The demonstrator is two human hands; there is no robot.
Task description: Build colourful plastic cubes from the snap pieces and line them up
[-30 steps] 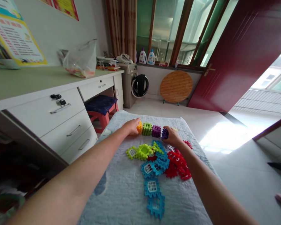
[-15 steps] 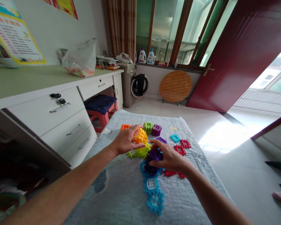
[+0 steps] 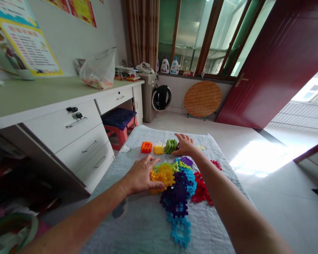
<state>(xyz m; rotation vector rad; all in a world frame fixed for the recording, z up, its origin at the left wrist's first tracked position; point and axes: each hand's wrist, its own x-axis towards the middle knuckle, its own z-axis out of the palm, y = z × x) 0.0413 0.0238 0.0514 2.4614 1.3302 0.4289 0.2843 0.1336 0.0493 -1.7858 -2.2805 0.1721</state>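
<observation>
My left hand (image 3: pixel 143 174) is at the yellow interlocking blocks (image 3: pixel 165 175), thumb and fingers curved round their left side. My right hand (image 3: pixel 184 144) reaches to the far side, fingers spread, beside a green block stack (image 3: pixel 171 145); a purple block there is mostly hidden behind it. An orange stack (image 3: pixel 146 147) and a small yellow stack (image 3: pixel 158 150) stand left of the green one. Dark purple pieces (image 3: pixel 176 194) lie in the middle of the pile, with blue pieces (image 3: pixel 180 231) in front and red pieces (image 3: pixel 200 188) to the right.
The blocks lie on a cloth-covered table (image 3: pixel 140 222). A white desk (image 3: pixel 69 93) with drawers stands at the left, a stool (image 3: pixel 119 121) beside it. Behind are a washing machine (image 3: pixel 148 102) and a round wooden board (image 3: pixel 202 98).
My right hand has gone from the dark purple pieces to the far stacks. My left hand has come nearer with yellow blocks, and a small yellow stack now stands between orange and green.
</observation>
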